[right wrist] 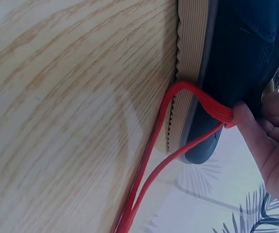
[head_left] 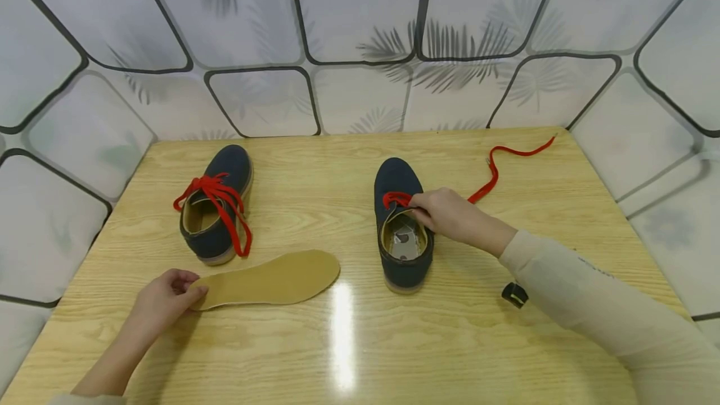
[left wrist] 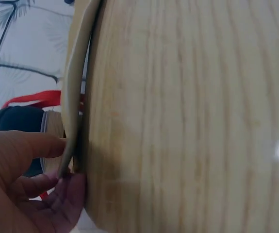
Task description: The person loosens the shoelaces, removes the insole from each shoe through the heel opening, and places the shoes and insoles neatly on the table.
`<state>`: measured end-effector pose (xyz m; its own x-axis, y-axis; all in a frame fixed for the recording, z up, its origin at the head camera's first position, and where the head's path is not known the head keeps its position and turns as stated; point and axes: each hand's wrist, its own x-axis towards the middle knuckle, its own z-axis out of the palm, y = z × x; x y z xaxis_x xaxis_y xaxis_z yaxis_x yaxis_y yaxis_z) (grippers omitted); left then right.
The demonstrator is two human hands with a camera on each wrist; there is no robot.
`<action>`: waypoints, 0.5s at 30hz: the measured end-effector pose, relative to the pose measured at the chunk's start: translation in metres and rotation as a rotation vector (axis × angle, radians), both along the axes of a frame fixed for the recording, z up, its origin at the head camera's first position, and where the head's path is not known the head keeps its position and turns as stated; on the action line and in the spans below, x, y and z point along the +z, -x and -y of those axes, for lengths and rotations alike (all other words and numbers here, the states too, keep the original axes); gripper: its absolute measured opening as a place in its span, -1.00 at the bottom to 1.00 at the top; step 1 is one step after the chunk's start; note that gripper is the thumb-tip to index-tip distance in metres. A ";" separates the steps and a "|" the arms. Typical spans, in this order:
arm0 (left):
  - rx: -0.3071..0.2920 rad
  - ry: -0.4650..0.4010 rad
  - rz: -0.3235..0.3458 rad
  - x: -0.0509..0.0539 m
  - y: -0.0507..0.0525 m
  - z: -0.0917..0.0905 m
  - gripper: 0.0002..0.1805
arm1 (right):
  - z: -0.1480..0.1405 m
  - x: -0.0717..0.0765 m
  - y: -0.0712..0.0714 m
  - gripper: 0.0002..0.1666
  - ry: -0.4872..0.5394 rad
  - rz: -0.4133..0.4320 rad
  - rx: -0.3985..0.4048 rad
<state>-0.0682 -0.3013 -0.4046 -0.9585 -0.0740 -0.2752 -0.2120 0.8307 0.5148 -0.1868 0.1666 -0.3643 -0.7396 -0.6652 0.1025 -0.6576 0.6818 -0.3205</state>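
Head cam: high, set back, facing forward and down; covers most of the pale wood-grain table (head_left: 270,355) plus the grey-white patterned backdrop (head_left: 261,102). Left wrist: close, low, rolled sideways, looking along the flat tan insole (left wrist: 73,77); shares it with head. Right wrist: close, rolled too, facing the side of the navy fabric shoe (right wrist: 236,63); head also gets that shoe and its red cord lace (right wrist: 208,103).

- Left hand (head_left: 165,299): thumb (head_left: 194,294) and curled fingers (left wrist: 69,196) meet in a pinch.
- Left forearm (head_left: 120,349): bare near the wrist, sloping down-left from those fingers in the head view.
- Right hand (head_left: 452,212): pinching, well apart from the left fingers and farther forward.
- Right arm (head_left: 585,305): sleeved, running down-right behind its fingers.
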 end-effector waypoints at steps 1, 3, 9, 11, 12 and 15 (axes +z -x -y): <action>-0.018 0.019 -0.009 0.001 0.001 -0.001 -0.51 | 0.000 0.000 0.000 -0.92 -0.001 0.000 -0.003; -0.053 0.069 -0.026 0.004 0.003 -0.004 -0.48 | 0.000 0.001 -0.001 -0.92 -0.002 -0.003 -0.007; -0.134 0.240 -0.074 0.016 0.002 -0.017 -0.46 | 0.001 0.002 -0.002 -0.91 -0.004 -0.028 0.008; -0.150 0.264 -0.092 0.019 0.001 -0.021 -0.49 | 0.001 0.001 -0.004 -0.91 -0.013 -0.039 0.005; -0.151 0.266 -0.099 0.021 0.001 -0.023 -0.51 | 0.001 0.001 -0.004 -0.91 -0.018 -0.049 0.003; -0.149 0.259 -0.145 0.023 0.000 -0.029 -0.56 | 0.002 0.001 -0.006 -0.90 -0.031 -0.098 0.001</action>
<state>-0.0685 -0.2722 -0.3820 -0.9919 0.0203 -0.1256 -0.0183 0.9542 0.2986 -0.1807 0.1642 -0.3633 -0.7263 -0.6699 0.1538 -0.6855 0.6896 -0.2334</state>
